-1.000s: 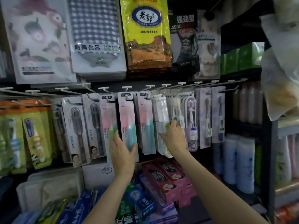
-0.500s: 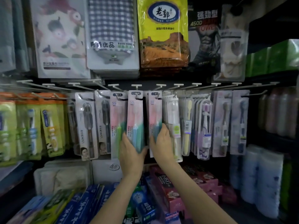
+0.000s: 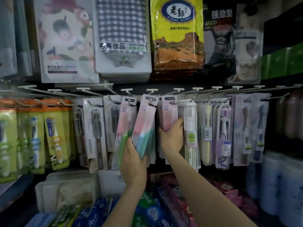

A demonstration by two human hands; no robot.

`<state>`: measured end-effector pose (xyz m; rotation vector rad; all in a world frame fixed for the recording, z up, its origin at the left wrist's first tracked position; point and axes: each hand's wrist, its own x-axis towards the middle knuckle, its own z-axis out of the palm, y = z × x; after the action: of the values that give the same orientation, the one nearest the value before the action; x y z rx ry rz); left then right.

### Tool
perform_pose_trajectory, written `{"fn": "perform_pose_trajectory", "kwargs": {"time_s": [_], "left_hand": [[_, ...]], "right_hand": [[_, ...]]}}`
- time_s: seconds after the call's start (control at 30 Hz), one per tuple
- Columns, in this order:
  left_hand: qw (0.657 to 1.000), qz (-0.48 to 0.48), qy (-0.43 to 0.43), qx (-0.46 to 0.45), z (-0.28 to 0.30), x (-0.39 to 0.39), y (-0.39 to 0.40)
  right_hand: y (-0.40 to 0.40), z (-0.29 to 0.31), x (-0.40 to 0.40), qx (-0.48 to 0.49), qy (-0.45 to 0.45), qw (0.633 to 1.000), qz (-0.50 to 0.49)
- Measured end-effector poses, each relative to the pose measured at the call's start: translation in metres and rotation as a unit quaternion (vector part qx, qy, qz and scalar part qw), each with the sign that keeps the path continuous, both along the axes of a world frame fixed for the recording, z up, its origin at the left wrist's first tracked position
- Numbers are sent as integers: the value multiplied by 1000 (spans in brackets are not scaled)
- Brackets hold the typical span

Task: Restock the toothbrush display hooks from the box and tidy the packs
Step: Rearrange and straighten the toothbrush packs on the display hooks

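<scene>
My left hand (image 3: 133, 161) grips 1 tilted pink-green pack (image 3: 144, 126); right hand (image 3: 172, 138) clamps another pink pack (image 3: 168, 115); 3 pink stacks hang.

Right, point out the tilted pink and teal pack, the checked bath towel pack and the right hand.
tilted pink and teal pack (image 3: 144, 122), head view, on its pink upper half.
checked bath towel pack (image 3: 121, 22), head view, on the checked cloth.
right hand (image 3: 172, 138), head view, on the back of the hand.
</scene>
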<state>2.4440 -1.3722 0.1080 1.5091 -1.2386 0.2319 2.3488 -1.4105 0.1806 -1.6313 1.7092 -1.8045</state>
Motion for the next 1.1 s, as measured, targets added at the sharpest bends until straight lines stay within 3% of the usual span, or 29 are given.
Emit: {"fn": "perform_pose_trajectory", "kwargs": {"time_s": [0.57,0.8,1.1], "left_hand": [[999,-35,-8,-15,-3,6,-3],[998,-55,4,14,1,-4,8],[998,-61,-10,29,10,-10,30]], "right_hand": [[16,9,2,22,-20,1000,8],[38,-4,-14,37,72,996,20],[63,-25,-38,23,120,990,72]]}}
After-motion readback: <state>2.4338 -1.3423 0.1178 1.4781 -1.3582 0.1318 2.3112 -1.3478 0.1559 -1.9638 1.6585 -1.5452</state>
